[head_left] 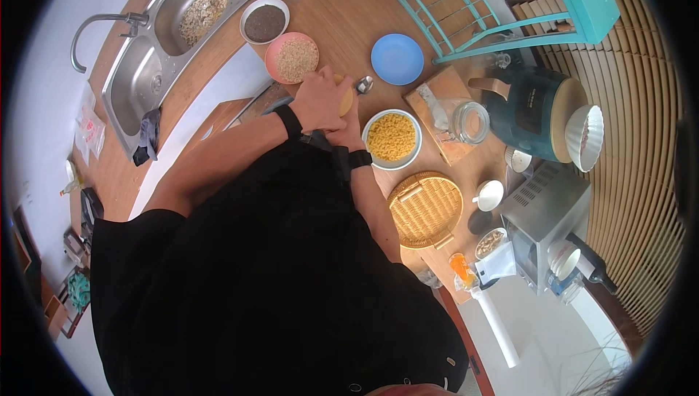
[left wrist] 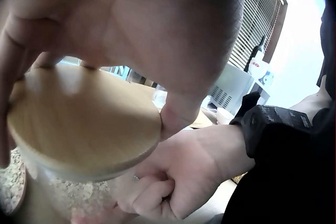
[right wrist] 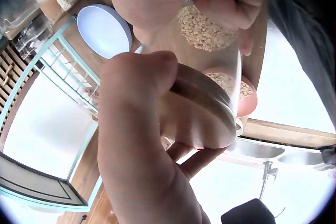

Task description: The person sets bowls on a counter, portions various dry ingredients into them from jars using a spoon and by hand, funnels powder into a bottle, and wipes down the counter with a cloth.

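Note:
My left hand (head_left: 319, 99) grips the rim of a round wooden lid (left wrist: 84, 116), fingers on one side and thumb on the other. The lid sits at the mouth of a clear jar (left wrist: 58, 195) with oat flakes (right wrist: 202, 28) inside. Lower down, my right hand (left wrist: 181, 169) curls round the jar. Beyond the hands in the head view, a pink bowl (head_left: 269, 61) holds more oat flakes. A spoon (head_left: 365, 85) lies close to the fingers, and a bowl of yellow macaroni (head_left: 392, 137) is at the right hand's side.
A blue plate (head_left: 397, 60) and a white bowl of dark seeds (head_left: 265, 22) are further back. To the right are a wicker tray (head_left: 426, 210), a clip-top glass jar (head_left: 470, 123) on a wooden board, a dark green appliance (head_left: 535, 116) and a teal rack (head_left: 502, 28). The sink (head_left: 156, 79) lies left.

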